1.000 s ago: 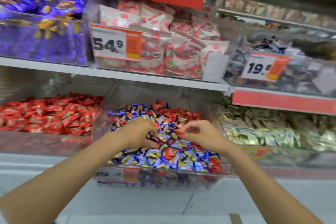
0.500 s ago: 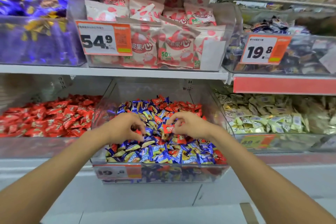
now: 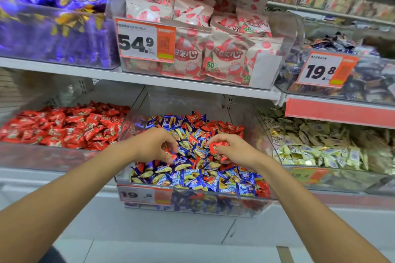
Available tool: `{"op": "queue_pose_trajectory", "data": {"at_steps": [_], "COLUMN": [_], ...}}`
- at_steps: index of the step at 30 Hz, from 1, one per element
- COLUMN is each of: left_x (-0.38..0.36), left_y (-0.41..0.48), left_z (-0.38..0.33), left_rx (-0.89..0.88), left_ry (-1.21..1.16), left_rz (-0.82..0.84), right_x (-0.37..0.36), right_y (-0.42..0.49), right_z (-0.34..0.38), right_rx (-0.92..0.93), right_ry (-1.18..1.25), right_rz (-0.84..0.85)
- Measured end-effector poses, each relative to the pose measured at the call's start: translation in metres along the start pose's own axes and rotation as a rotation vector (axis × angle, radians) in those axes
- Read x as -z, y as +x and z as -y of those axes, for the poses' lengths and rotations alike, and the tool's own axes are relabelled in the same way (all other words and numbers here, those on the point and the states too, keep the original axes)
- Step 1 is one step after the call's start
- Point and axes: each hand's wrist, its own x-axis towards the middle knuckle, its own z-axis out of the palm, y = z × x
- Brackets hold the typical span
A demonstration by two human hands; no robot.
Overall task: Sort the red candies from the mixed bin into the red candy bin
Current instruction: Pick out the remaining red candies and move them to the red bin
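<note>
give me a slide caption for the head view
Left hand and right hand each grip red candies over the mixed bin; the red candy bin stands to its left.

White shop shelf, pale tiled floor, orange price tag (reads 54.9), pink snack packets above

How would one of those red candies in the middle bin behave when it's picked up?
Probably light: the right hand holds red candies with just curled fingertips. The glossy wrappers look slippery, so one might slide out of a loose pinch. Heaped loosely in the mixed bin, neighbours would likely shift as one is lifted.
</note>
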Motion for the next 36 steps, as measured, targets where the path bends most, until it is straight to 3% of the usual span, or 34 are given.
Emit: {"op": "queue_pose_trajectory", "data": {"at_steps": [7, 12, 19, 22, 27, 32, 36], "left_x": [0.006, 0.006, 0.002, 0.002, 0.008, 0.004, -0.002], "left_y": [-0.005, -0.009, -0.009, -0.006, -0.001, 0.01, 0.043], "left_z": [0.008, 0.007, 0.012, 0.012, 0.004, -0.003, -0.012], "left_rx": [0.003, 0.034, 0.12, 0.098, 0.047, 0.03, 0.035], "left_ry": [-0.055, 0.008, 0.061, 0.041, -0.127, -0.252, -0.186], "left_rz": [-0.191, -0.056, 0.148, 0.045, -0.143, -0.274, -0.347], "right_x": [-0.03, -0.042, -0.02, -0.002, 0.015, 0.027, 0.029], "right_y": [0.017, 0.03, 0.02, 0.01, -0.002, -0.009, -0.001], "right_z": [0.008, -0.003, 0.001, 0.004, 0.0, -0.006, -0.01], "right_rx": [0.182, 0.132, 0.104, 0.134, 0.057, 0.0, 0.032], "right_ry": [-0.225, -0.633, -0.093, -0.013, 0.08, 0.112, 0.092], "right_rz": [0.046, 0.053, -0.077, -0.134, -0.05, -0.193, -0.306]}}
